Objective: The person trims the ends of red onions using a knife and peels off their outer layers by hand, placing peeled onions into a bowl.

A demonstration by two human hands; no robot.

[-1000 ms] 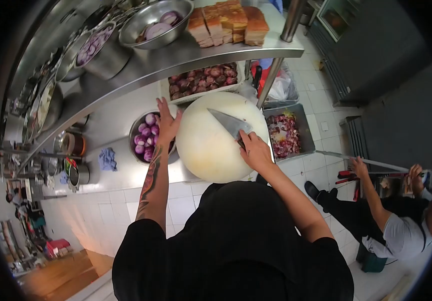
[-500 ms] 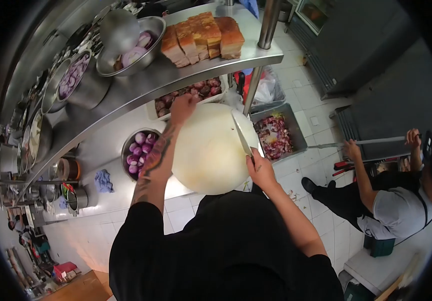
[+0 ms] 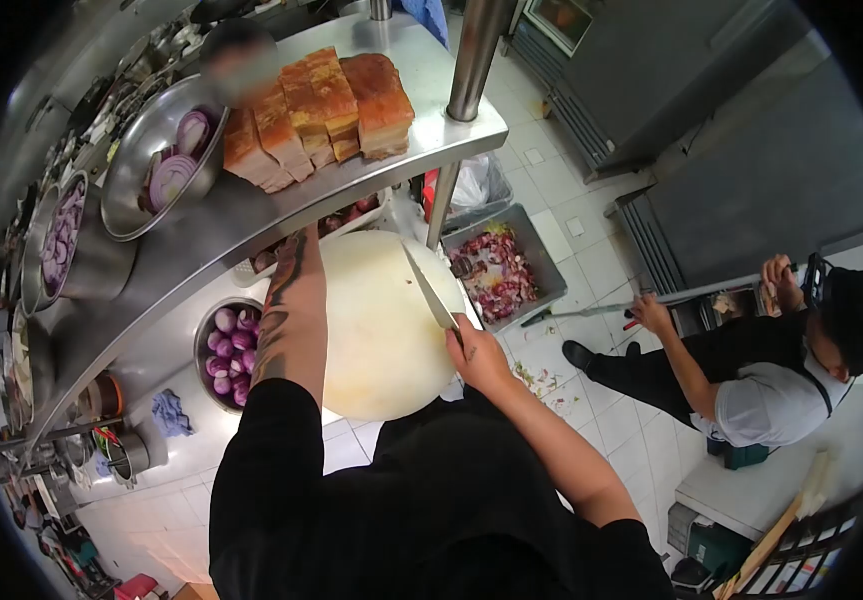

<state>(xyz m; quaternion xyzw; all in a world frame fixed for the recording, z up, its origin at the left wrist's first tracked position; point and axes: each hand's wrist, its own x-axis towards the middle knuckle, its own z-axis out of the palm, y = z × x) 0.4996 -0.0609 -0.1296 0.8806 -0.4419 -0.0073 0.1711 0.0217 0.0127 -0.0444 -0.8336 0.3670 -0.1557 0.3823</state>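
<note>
My right hand [image 3: 477, 355] is closed round the handle of a kitchen knife [image 3: 431, 287]. Its blade lies over the right part of a round white cutting board [image 3: 376, 330], pointing away from me. My left forearm [image 3: 296, 310] crosses the board's left side and reaches beneath the steel shelf [image 3: 291, 212]. That hand is hidden by the shelf, near a white crate [image 3: 383, 208] of unpeeled red onions [image 3: 356, 213], so its fingers cannot be seen. Left of the forearm stands a steel bowl [image 3: 201, 345] of peeled red onions [image 3: 233, 345].
Slabs of roasted pork belly [image 3: 376, 105] and bowls of cut onion [image 3: 179, 178] sit on the shelf. A grey bin [image 3: 551, 285] of onion skins stands right of the board. A blue cloth [image 3: 171, 412] lies on the counter. Another person [image 3: 771, 400] holds a long-handled tool at right.
My left hand has gone farther forward, out of sight under the shelf. My view has shifted, so the surroundings appear more to the left. The knife stays in my right hand over the board.
</note>
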